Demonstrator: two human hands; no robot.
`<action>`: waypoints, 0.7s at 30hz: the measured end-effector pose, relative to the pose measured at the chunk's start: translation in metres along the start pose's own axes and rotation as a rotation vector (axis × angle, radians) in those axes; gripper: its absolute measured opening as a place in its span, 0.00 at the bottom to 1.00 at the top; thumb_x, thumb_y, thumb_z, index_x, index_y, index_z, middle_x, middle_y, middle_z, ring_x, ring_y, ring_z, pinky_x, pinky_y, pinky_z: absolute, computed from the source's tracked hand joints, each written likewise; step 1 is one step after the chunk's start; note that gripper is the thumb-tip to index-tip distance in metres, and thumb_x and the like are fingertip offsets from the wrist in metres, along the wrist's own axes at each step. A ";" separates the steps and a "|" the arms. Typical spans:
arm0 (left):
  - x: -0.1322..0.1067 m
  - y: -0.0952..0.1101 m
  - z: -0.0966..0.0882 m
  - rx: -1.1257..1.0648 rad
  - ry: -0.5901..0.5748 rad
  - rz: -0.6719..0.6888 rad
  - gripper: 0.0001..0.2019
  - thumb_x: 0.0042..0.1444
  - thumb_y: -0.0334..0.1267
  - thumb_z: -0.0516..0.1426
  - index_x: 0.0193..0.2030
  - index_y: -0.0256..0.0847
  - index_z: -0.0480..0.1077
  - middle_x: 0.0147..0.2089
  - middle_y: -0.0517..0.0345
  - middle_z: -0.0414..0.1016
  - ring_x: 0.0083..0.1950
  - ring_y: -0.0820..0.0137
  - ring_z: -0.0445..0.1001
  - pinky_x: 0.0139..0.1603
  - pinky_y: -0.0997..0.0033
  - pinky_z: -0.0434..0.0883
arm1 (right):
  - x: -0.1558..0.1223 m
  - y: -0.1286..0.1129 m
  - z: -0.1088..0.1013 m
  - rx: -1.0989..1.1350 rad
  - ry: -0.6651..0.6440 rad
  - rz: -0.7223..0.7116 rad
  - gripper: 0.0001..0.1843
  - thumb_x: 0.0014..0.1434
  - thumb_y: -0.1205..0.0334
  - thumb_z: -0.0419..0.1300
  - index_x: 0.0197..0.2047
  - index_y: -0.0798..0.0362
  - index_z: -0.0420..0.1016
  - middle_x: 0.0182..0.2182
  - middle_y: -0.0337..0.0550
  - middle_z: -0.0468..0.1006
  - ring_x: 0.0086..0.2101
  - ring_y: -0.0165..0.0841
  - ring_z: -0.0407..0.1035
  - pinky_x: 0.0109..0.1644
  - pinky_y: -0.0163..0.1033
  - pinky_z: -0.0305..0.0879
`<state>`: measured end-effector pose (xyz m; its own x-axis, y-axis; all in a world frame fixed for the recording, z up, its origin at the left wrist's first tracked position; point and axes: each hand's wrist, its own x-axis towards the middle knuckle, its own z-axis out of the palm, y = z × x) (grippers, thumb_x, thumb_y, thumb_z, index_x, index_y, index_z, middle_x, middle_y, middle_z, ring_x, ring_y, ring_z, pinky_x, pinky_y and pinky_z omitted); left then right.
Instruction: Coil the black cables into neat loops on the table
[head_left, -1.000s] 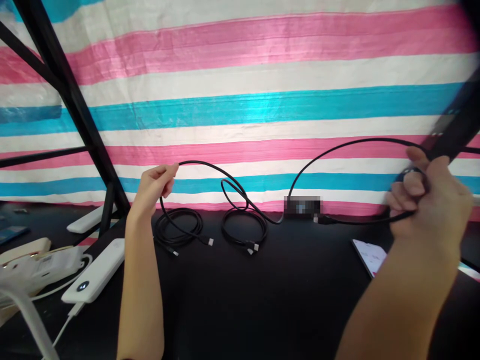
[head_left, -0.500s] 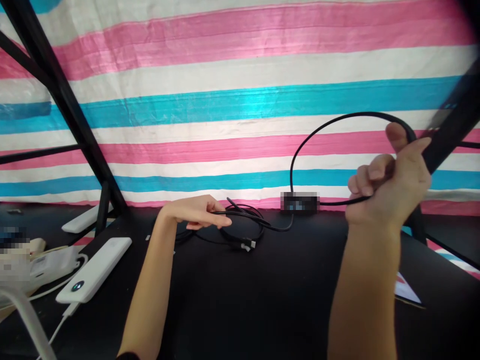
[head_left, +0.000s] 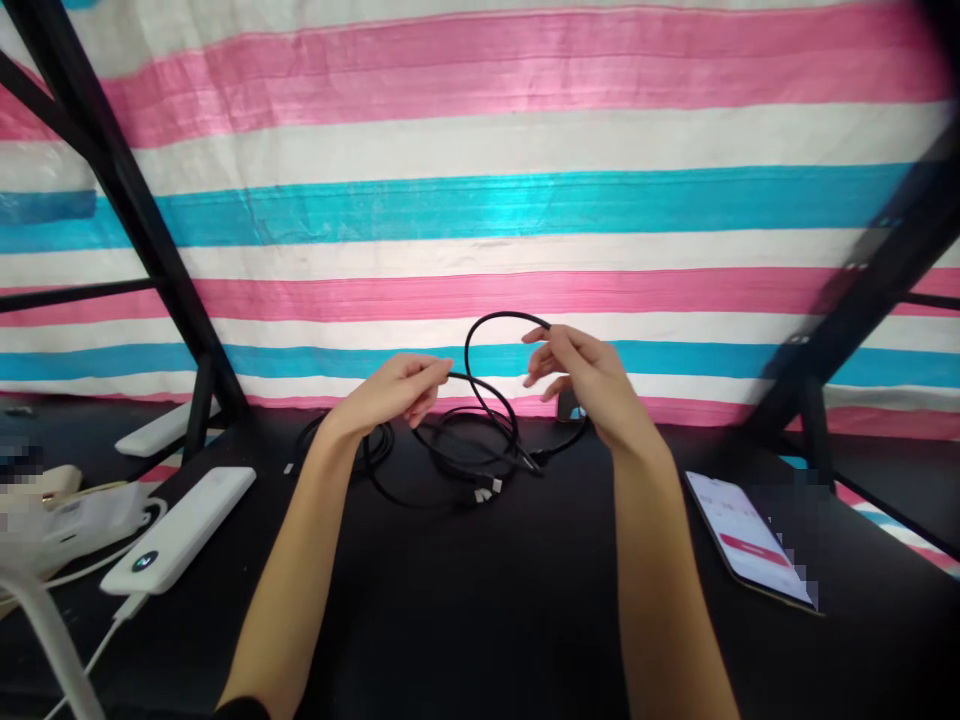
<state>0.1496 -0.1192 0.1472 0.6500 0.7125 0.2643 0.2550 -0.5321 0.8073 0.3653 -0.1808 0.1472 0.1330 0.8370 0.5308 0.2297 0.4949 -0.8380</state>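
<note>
A black cable (head_left: pixel 491 322) arcs in a small loop between my two hands above the black table (head_left: pixel 480 600). My left hand (head_left: pixel 394 392) pinches one part of the cable at the fingertips. My right hand (head_left: pixel 581 378) pinches the loop's top with thumb and forefinger, its other fingers spread. Below the hands lie more coiled black cables (head_left: pixel 465 455) with silver plugs (head_left: pixel 486 490) at their ends. A small black box sits behind my right hand, mostly hidden.
A white power bank (head_left: pixel 180 528) with a lit dot and a white lead lies at the left, another white bar (head_left: pixel 154 432) behind it. A phone (head_left: pixel 750 538) with a lit screen lies at the right. Black frame struts (head_left: pixel 127 200) cross a pink, white and blue striped sheet.
My right hand has come in from the far right to the middle, shrinking the big cable arc to a small loop. My left hand rose off the table and closed on the cable.
</note>
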 end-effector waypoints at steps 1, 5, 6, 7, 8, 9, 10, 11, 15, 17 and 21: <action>0.001 0.001 0.001 -0.036 0.044 0.036 0.22 0.59 0.51 0.48 0.19 0.39 0.61 0.15 0.63 0.60 0.17 0.77 0.61 0.24 0.75 0.61 | 0.000 0.001 0.006 0.010 -0.036 0.010 0.17 0.57 0.47 0.55 0.34 0.52 0.74 0.27 0.41 0.75 0.30 0.29 0.72 0.25 0.29 0.65; 0.005 0.006 0.017 -0.101 0.111 0.182 0.19 0.59 0.48 0.49 0.23 0.38 0.68 0.27 0.57 0.71 0.31 0.71 0.70 0.39 0.70 0.67 | -0.007 -0.002 0.030 0.026 -0.200 0.067 0.16 0.59 0.49 0.54 0.32 0.52 0.73 0.35 0.43 0.77 0.33 0.29 0.73 0.31 0.31 0.69; 0.005 0.008 0.021 -0.110 0.144 0.212 0.18 0.59 0.48 0.50 0.26 0.38 0.70 0.31 0.55 0.73 0.36 0.70 0.71 0.43 0.69 0.67 | -0.010 -0.005 0.034 0.033 -0.212 0.095 0.16 0.59 0.48 0.53 0.34 0.52 0.72 0.34 0.43 0.77 0.28 0.28 0.73 0.28 0.31 0.69; 0.005 0.010 0.023 -0.125 0.181 0.231 0.16 0.58 0.48 0.52 0.28 0.38 0.71 0.35 0.54 0.73 0.40 0.69 0.71 0.46 0.68 0.66 | -0.014 -0.009 0.036 0.041 -0.219 0.128 0.17 0.60 0.47 0.52 0.36 0.51 0.72 0.33 0.43 0.77 0.24 0.27 0.72 0.23 0.31 0.67; 0.004 0.012 0.025 -0.151 0.213 0.236 0.15 0.57 0.47 0.53 0.31 0.38 0.72 0.39 0.54 0.73 0.43 0.68 0.71 0.48 0.67 0.66 | -0.018 -0.014 0.036 0.048 -0.227 0.160 0.17 0.60 0.47 0.51 0.38 0.51 0.71 0.30 0.42 0.77 0.19 0.26 0.69 0.18 0.30 0.64; 0.002 0.013 0.026 -0.194 0.233 0.227 0.14 0.57 0.47 0.53 0.33 0.38 0.73 0.41 0.53 0.73 0.45 0.67 0.71 0.49 0.66 0.66 | -0.022 -0.018 0.035 0.052 -0.236 0.184 0.17 0.60 0.47 0.51 0.39 0.51 0.71 0.27 0.41 0.77 0.15 0.25 0.66 0.15 0.29 0.61; 0.000 0.014 0.026 -0.254 0.239 0.200 0.15 0.56 0.48 0.54 0.35 0.38 0.73 0.42 0.52 0.73 0.46 0.66 0.71 0.50 0.66 0.66 | -0.025 -0.022 0.033 0.055 -0.251 0.197 0.16 0.59 0.47 0.52 0.39 0.51 0.70 0.24 0.39 0.76 0.12 0.24 0.63 0.12 0.28 0.57; -0.004 0.014 0.026 -0.330 0.235 0.156 0.15 0.56 0.49 0.54 0.36 0.38 0.73 0.43 0.51 0.74 0.47 0.65 0.72 0.49 0.65 0.67 | -0.027 -0.024 0.030 0.057 -0.267 0.199 0.15 0.59 0.48 0.53 0.38 0.51 0.71 0.21 0.38 0.75 0.10 0.23 0.60 0.10 0.26 0.55; -0.020 -0.008 0.034 -0.603 0.126 -0.129 0.19 0.54 0.53 0.55 0.38 0.36 0.71 0.39 0.48 0.75 0.39 0.65 0.76 0.31 0.71 0.71 | -0.035 -0.004 0.025 0.095 -0.352 0.273 0.14 0.58 0.51 0.55 0.34 0.53 0.73 0.16 0.34 0.72 0.08 0.20 0.55 0.08 0.24 0.47; -0.026 -0.032 0.043 -0.627 0.052 -0.250 0.21 0.53 0.55 0.55 0.36 0.36 0.69 0.34 0.51 0.75 0.26 0.72 0.74 0.18 0.78 0.63 | -0.039 0.020 0.028 0.151 -0.383 0.398 0.16 0.58 0.49 0.56 0.36 0.53 0.74 0.15 0.33 0.71 0.08 0.20 0.54 0.07 0.24 0.48; -0.028 -0.087 0.061 -0.594 0.001 -0.341 0.23 0.52 0.59 0.52 0.28 0.37 0.62 0.24 0.59 0.71 0.13 0.79 0.64 0.09 0.81 0.51 | -0.046 0.067 0.035 0.222 -0.364 0.544 0.20 0.56 0.46 0.57 0.37 0.57 0.75 0.15 0.36 0.71 0.10 0.24 0.61 0.11 0.27 0.58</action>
<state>0.1530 -0.1209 0.0370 0.6023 0.7963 -0.0559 0.0094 0.0629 0.9980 0.3405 -0.1782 0.0619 -0.1680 0.9857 -0.0161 0.0143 -0.0138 -0.9998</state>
